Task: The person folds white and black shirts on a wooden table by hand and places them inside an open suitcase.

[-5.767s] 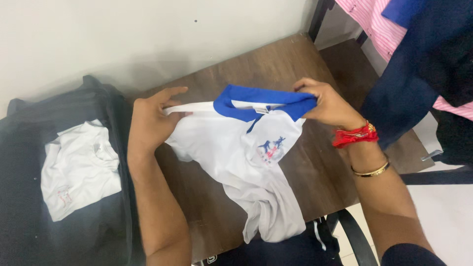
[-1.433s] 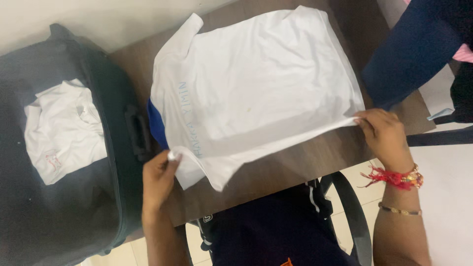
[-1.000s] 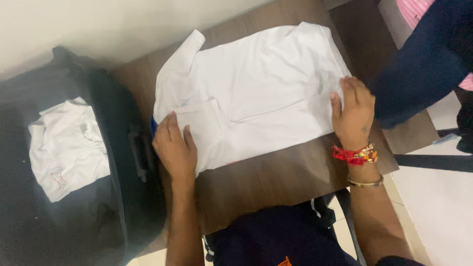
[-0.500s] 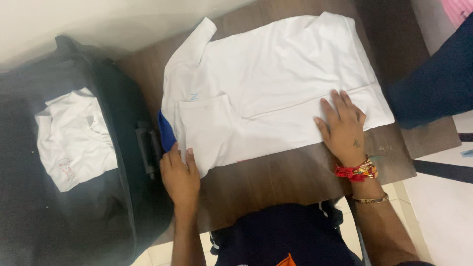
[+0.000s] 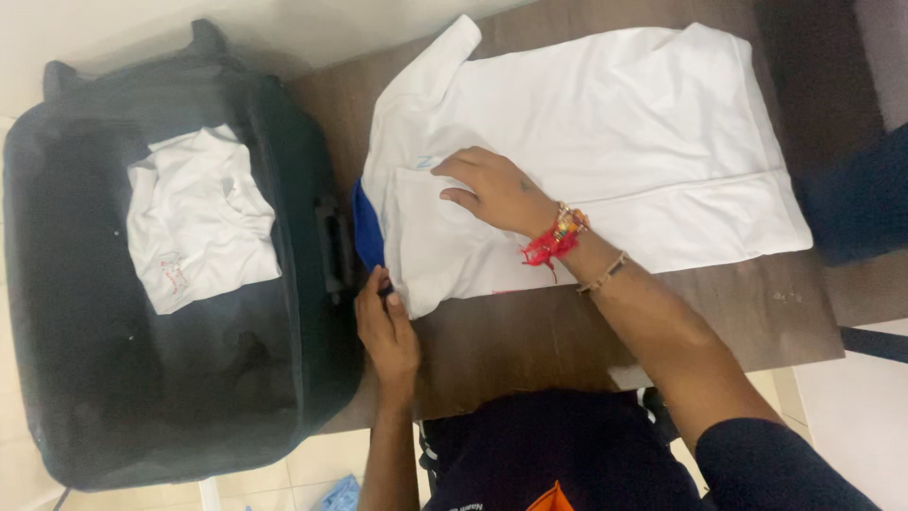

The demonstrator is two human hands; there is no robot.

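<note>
A white shirt (image 5: 615, 114) with a blue collar (image 5: 367, 227) lies back-up and spread flat on the dark wooden table (image 5: 530, 331), its near edge folded over. My right hand (image 5: 492, 189) reaches across and rests flat, fingers apart, on the folded sleeve part near the collar. My left hand (image 5: 386, 317) pinches the shirt's near left corner just below the collar. A red thread band and a thin bangle sit on my right wrist.
An open black suitcase (image 5: 66, 378) stands left of the table with a folded white garment (image 5: 200, 216) inside. Dark blue cloth (image 5: 865, 203) hangs at the right edge. Pale wall runs behind; tiled floor shows below.
My right hand has slid from the shirt's right hem across to the left, onto the fold by the collar. My left hand stays at the near left corner. The view has shifted left.
</note>
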